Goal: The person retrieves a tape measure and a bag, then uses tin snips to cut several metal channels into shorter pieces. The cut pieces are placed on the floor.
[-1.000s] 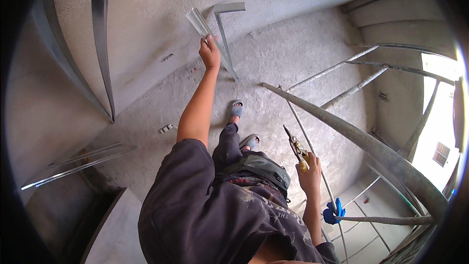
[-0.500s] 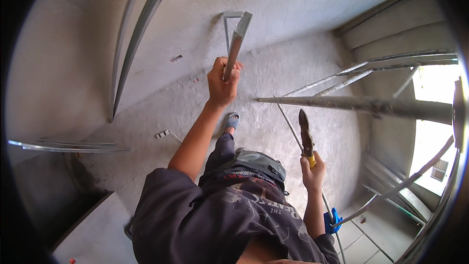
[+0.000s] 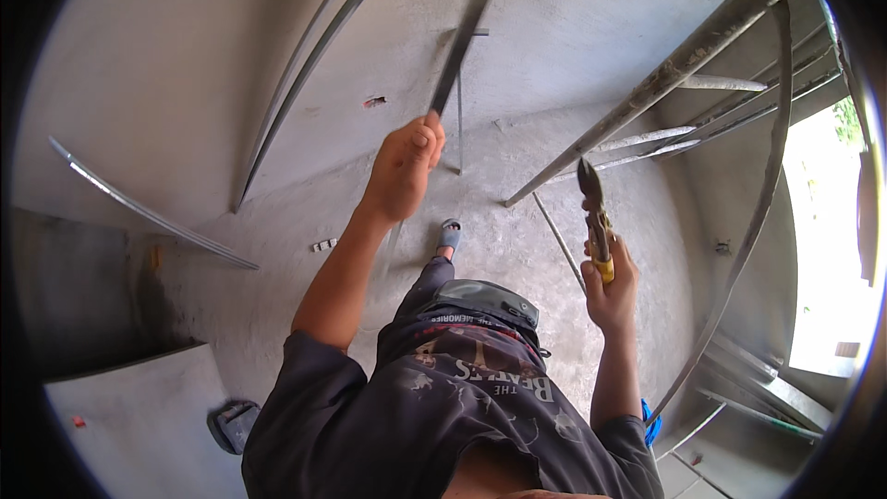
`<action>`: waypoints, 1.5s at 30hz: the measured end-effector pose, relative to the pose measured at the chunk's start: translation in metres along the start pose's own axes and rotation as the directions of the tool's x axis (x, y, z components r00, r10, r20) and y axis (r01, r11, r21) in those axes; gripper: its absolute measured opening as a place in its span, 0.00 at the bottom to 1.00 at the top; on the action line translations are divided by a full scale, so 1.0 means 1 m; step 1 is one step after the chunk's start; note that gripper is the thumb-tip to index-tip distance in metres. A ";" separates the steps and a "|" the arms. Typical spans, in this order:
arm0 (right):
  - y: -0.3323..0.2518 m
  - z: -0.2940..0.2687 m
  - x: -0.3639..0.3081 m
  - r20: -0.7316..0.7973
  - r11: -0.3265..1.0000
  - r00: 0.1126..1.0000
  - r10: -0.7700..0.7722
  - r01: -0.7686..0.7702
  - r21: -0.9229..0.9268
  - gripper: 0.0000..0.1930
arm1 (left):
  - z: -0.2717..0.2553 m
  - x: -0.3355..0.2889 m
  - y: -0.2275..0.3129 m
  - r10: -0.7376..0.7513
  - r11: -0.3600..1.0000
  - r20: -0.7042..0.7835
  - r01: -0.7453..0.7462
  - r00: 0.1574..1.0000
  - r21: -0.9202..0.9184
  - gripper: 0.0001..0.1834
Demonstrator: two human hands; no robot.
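Observation:
My left hand (image 3: 403,166) is raised in front of me, closed round one end of a thin grey metal channel (image 3: 465,42). The channel's far end points up toward the wall and is smeared by motion. Behind it, a narrower metal length (image 3: 460,120) hangs down; whether it is part of the same bent piece I cannot tell. My right hand (image 3: 613,285) grips a pair of tin snips (image 3: 593,194) by the yellow handles. Their dark blades point upward and look closed, apart from the channel.
Long metal strips (image 3: 319,69) lean on the wall at left, and another strip (image 3: 157,208) slants below them. Scaffold poles (image 3: 665,79) cross the right side. A power strip (image 3: 324,245) lies on the concrete floor. A pale board (image 3: 139,416) is at lower left.
The channel in my left hand has turned, now showing a dark side and reaching higher. My right hand and the tin snips have risen slightly. The view has swung round.

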State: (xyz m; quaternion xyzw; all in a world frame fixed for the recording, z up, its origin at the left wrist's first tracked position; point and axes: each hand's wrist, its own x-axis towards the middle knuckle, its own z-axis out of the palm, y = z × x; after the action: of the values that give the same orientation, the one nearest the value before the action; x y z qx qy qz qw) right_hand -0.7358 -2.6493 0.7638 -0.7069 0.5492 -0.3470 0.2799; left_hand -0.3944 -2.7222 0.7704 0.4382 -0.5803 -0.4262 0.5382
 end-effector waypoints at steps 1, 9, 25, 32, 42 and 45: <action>-0.006 -0.002 -0.001 0.001 0.999 0.999 -0.037 0.037 -0.038 0.25 | 0.001 -0.017 0.007 -0.063 0.998 0.014 0.063 0.998 0.019 0.35; -0.064 -0.012 0.010 0.140 0.942 0.958 -0.249 0.273 -0.197 0.25 | -0.002 -0.128 0.065 -0.382 0.890 -0.029 0.376 0.924 0.259 0.34; -0.171 0.099 0.039 0.398 0.873 0.854 -0.334 0.440 -0.211 0.24 | -0.122 -0.189 0.087 -0.429 0.797 -0.272 0.503 0.861 0.335 0.27; -0.208 0.152 0.042 0.370 0.880 0.862 -0.348 0.436 -0.189 0.23 | -0.183 -0.202 0.081 -0.405 0.826 -0.273 0.477 0.873 0.300 0.26; -0.240 0.197 0.033 0.344 0.884 0.888 -0.306 0.399 -0.243 0.24 | -0.237 -0.210 0.067 -0.295 0.885 -0.269 0.369 0.917 0.284 0.31; -0.246 0.201 0.031 0.339 0.880 0.890 -0.306 0.401 -0.256 0.24 | -0.245 -0.209 0.069 -0.329 0.879 -0.238 0.388 0.914 0.277 0.29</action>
State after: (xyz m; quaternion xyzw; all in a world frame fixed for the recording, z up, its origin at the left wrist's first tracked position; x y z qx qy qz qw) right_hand -0.4272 -2.6176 0.8398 -0.8746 0.4114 -0.1924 0.1698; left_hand -0.1453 -2.5078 0.7987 0.6568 -0.4976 -0.3770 0.4229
